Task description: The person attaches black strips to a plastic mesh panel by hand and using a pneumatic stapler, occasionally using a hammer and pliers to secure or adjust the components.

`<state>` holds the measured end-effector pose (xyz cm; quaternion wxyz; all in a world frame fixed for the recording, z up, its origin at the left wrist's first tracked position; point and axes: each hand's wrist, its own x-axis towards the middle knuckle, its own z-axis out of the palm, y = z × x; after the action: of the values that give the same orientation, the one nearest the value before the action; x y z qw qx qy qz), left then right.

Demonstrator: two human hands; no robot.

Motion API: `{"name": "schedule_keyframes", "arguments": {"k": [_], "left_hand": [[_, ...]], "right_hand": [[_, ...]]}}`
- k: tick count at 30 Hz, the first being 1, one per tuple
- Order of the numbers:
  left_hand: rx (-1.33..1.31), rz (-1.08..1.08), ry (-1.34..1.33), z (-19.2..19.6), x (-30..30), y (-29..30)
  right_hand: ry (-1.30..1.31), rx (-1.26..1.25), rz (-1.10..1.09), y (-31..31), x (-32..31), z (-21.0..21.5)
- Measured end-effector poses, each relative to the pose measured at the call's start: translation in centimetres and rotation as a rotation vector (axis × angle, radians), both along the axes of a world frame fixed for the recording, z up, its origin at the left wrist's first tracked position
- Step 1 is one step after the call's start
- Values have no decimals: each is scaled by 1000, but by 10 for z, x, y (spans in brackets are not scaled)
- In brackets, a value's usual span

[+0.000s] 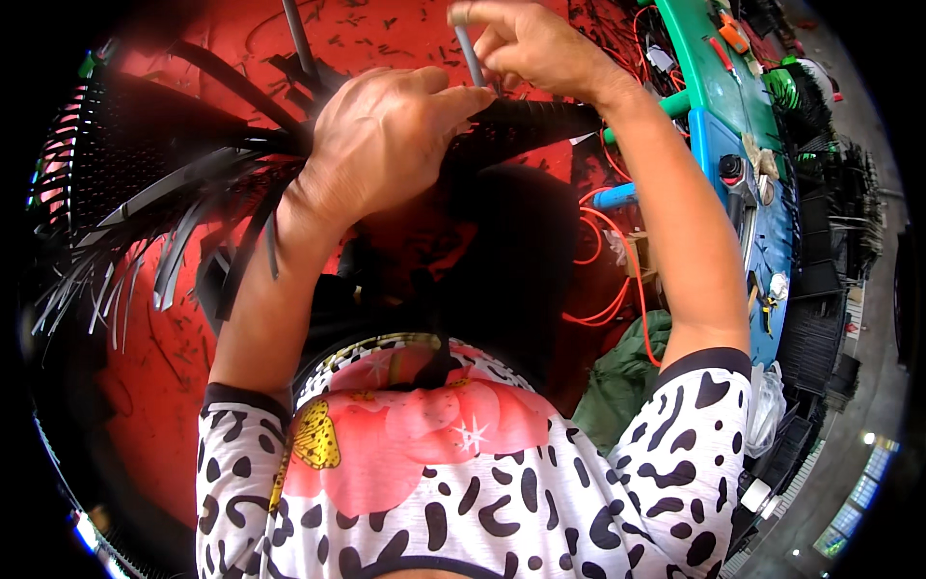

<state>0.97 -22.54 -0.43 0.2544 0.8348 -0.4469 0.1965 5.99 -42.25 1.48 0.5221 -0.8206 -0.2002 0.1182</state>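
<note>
A dark woven piece (125,154) made of black plastic strips spreads out to the left, with loose strip ends (178,241) fanning below it. My left hand (381,140) is closed over the black work, its fingers pointing right and its grip partly hidden under the palm. Just to the right, my right hand (545,48) has its fingers bent around a narrow grey strip (470,56). The strip's lower end comes down beside my left fingertips. To the right of them, a rolled black edge (535,114) continues from the work.
Red flooring (164,386) is strewn with small dark scraps. A green and blue workbench (762,241) stands on the right, with tools on top and black strips beyond. Orange-red tubing (632,270) loops beside a green cloth bundle (627,376).
</note>
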Motion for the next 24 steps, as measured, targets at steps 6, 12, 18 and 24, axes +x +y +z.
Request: {"name": "schedule_keyframes", "arguments": {"k": [6, 12, 18, 24], "left_hand": [[-13, -35, 15, 3, -1, 2], [0, -58, 73, 7, -5, 5], [64, -36, 91, 7, -7, 5], [28, -66, 69, 7, -6, 6]], "right_hand": [[-180, -380, 100, -9, -3, -4], [-220, -380, 28, 14, -13, 13], [241, -209, -87, 5, -8, 3], [324, -214, 7, 0, -1, -6]]}}
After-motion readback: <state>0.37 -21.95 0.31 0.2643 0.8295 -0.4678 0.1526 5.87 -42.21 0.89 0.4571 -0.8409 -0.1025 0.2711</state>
